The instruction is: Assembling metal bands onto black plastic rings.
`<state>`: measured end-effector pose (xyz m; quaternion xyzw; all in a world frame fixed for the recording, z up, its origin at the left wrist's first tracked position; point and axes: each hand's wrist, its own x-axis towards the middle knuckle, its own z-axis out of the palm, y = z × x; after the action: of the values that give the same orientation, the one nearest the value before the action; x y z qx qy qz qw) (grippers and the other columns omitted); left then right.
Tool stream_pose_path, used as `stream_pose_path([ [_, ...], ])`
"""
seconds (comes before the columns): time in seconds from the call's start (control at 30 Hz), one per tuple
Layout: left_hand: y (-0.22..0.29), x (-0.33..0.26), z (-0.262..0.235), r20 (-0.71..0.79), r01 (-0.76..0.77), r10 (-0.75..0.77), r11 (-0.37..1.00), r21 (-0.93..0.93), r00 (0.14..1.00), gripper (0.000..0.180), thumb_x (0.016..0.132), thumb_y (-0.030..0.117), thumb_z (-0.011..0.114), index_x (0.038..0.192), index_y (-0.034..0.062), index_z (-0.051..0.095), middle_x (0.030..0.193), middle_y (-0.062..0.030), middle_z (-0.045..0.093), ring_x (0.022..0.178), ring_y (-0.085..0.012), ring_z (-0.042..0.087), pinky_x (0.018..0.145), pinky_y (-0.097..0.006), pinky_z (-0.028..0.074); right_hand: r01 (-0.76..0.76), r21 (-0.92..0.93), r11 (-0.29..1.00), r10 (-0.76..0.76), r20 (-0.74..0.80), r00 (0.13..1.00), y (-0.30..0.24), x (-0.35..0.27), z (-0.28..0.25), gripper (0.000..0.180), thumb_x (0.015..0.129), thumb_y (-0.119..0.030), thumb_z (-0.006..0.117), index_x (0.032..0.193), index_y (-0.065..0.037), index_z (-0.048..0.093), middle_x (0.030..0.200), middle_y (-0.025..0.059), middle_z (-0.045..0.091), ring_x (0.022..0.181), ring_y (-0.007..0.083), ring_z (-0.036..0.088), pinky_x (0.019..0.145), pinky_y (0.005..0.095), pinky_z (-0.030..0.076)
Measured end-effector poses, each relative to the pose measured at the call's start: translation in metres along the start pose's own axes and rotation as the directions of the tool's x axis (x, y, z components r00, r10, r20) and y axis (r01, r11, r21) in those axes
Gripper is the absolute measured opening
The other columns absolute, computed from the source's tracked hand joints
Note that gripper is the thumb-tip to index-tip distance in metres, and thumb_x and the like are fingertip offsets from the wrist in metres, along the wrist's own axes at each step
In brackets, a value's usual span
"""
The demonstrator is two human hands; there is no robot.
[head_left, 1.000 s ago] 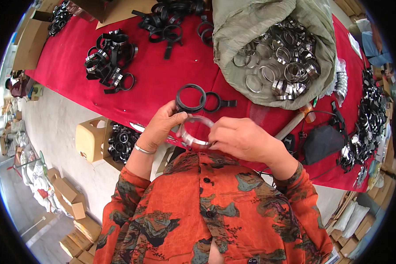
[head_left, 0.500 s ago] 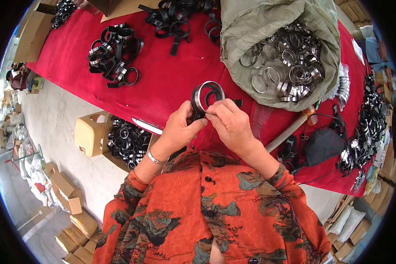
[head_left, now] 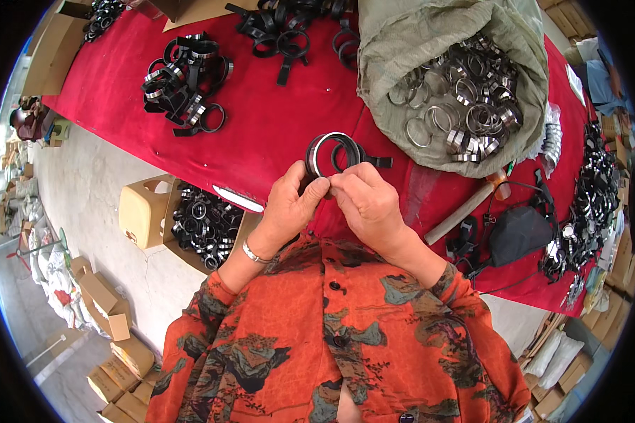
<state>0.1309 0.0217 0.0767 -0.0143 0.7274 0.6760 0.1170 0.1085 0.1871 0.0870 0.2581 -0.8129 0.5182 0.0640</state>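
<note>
Both hands meet over the red-covered table [head_left: 275, 127], pinching one black ring clamp with a shiny metal band inside it [head_left: 329, 154]. My left hand [head_left: 293, 206] grips its lower left rim with thumb and fingertips. My right hand [head_left: 367, 201] pinches the lower right rim, fingers touching the left thumb. The ring stands upright, its opening facing me. A second black ring with a tab [head_left: 368, 161] lies on the cloth just behind it.
An open grey sack [head_left: 395, 77] full of metal bands lies at upper right. Piles of black rings [head_left: 187, 77] sit at upper left. A cardboard box of rings [head_left: 203, 224] stands on the floor beside a tan stool [head_left: 142, 211]. A black pouch [head_left: 521, 234] lies right.
The hands rose and moved forward over the table. The loose metal band seen a second ago now sits inside the black ring, which both hands hold upright.
</note>
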Motion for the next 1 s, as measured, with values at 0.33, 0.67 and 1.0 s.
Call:
stream_pose_path([
  [0.33,0.011,-0.004,-0.003,-0.045,0.163,-0.187,0.934,-0.318,0.981,0.023,0.093,0.025,0.051,0.082,0.0055,0.049,0.064,-0.0013,0.055,0.042,-0.0025,0.040,0.037,-0.017,0.030,-0.465,0.630,0.621,0.512,0.123,0.850,-0.001,0.010,-0.023,0.015,0.087,-0.005,0.058,0.101,-0.001,0.059,0.084,0.0001,0.059,0.070,0.0052,0.056,0.056,0.0185,0.043],
  [0.67,0.014,-0.005,-0.003,-0.009,0.072,-0.074,0.986,-0.150,0.997,0.029,0.094,0.029,0.045,0.079,0.0050,0.049,0.062,-0.0021,0.053,0.047,-0.0047,0.043,0.042,-0.019,0.031,-0.507,0.404,0.761,0.446,0.240,0.862,0.024,0.030,-0.014,0.023,0.090,-0.023,0.055,0.092,-0.001,0.062,0.063,0.0038,0.055,0.060,0.0099,0.052,0.053,0.0268,0.040],
  [1.0,0.015,0.000,-0.013,-0.114,0.118,-0.137,0.979,-0.165,0.984,0.016,0.083,0.013,0.064,0.085,0.0045,0.052,0.070,0.0016,0.053,0.060,-0.0044,0.049,0.050,-0.021,0.040,-0.578,0.755,0.310,0.420,0.436,0.796,0.013,0.018,-0.005,0.048,0.089,-0.013,0.058,0.130,0.001,0.038,0.098,0.0037,0.055,0.075,0.0092,0.057,0.062,0.0237,0.049],
])
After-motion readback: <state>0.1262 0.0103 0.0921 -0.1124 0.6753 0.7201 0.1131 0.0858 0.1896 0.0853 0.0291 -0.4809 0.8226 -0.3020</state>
